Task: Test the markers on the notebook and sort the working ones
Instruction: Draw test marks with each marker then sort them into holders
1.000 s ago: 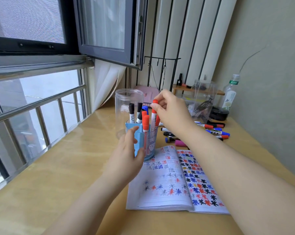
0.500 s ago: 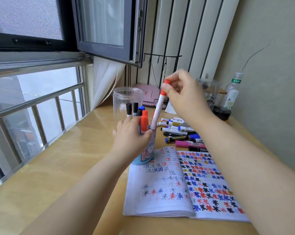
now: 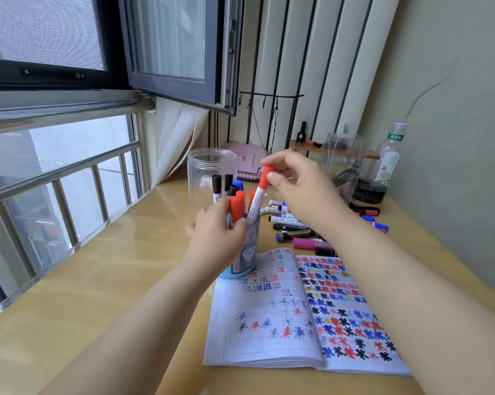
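Observation:
A blue pen cup [image 3: 247,259] stands at the top left corner of the open notebook [image 3: 272,317], whose pages are covered in coloured star marks. My left hand [image 3: 216,238] wraps around the cup's near side. Several capped markers, red, black and blue, stick up out of it. My right hand [image 3: 300,186] pinches the red cap of a white-barrelled red marker [image 3: 258,195] whose lower end reaches into the cup. A pile of loose markers [image 3: 293,228] lies on the table behind the notebook, partly hidden by my right forearm.
A clear plastic jar [image 3: 212,172] stands just behind the cup. Further back are a pink box [image 3: 250,159], a clear container [image 3: 344,158], a black round object [image 3: 370,191] and a plastic bottle [image 3: 390,155] by the wall. A railing and window run along the left of the wooden table [image 3: 83,295].
My right hand first lifted the red marker up out of the cup, then brought it down again so its lower end is inside the cup. My left hand stayed on the cup.

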`<state>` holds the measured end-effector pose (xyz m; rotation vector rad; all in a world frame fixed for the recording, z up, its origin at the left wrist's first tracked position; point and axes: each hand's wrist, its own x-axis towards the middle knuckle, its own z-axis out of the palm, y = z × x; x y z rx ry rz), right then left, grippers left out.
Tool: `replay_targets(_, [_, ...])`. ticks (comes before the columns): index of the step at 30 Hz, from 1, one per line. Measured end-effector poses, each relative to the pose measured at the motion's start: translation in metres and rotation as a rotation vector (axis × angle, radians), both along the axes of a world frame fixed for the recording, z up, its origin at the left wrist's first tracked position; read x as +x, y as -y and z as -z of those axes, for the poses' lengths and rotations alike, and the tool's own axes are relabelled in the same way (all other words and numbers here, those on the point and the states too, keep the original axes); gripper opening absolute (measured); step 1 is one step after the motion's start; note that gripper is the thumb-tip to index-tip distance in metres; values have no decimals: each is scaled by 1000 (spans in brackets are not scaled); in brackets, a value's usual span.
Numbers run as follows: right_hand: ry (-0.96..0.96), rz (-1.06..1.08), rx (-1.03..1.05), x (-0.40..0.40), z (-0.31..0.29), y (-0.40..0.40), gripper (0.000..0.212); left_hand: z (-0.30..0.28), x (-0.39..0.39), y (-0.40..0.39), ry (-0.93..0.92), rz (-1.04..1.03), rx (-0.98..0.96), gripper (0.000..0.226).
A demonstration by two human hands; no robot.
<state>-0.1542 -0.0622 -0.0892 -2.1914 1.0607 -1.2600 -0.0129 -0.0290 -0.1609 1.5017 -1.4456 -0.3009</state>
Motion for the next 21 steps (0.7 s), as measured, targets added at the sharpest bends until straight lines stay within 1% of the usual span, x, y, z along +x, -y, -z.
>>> replay_targets(3, [-190, 26, -68, 6, 18, 3, 22, 6, 1, 3, 84, -19, 0, 15])
replay_targets(4, [-228, 36, -94, 7, 24, 3, 21, 7, 0, 3, 118, -34, 2, 16])
replay_targets(8, [-218, 95, -200, 7, 36, 2, 23, 9, -3, 0, 193, -73, -13, 19])
replay_targets(11, [-207, 84, -221, 4, 41, 1, 31, 14, -4, -4, 223, -106, -69, 30])
replay_targets(12, [-203, 72, -220, 2, 41, 0, 34, 17, -4, -7, 221, -127, -111, 35])
replay_targets(14, [-199, 59, -188, -8, 43, -4, 42, 21, -5, -16, 230, -146, -267, 40])
replay_targets(16, [-174, 98, -128, -25, 47, -4, 40, 25, -10, -26, 298, -71, -438, 32])
replay_targets(17, [-162, 139, -101, -36, 52, -3, 35, 27, -15, -31, 338, 5, -472, 27])
replay_targets(18, [-160, 187, -68, -48, 57, -1, 30, 30, -21, -33, 376, 85, -463, 24])
replay_targets(21, [-198, 315, 86, -84, 78, 2, 22, 39, -43, -31, 477, 236, -315, 23])
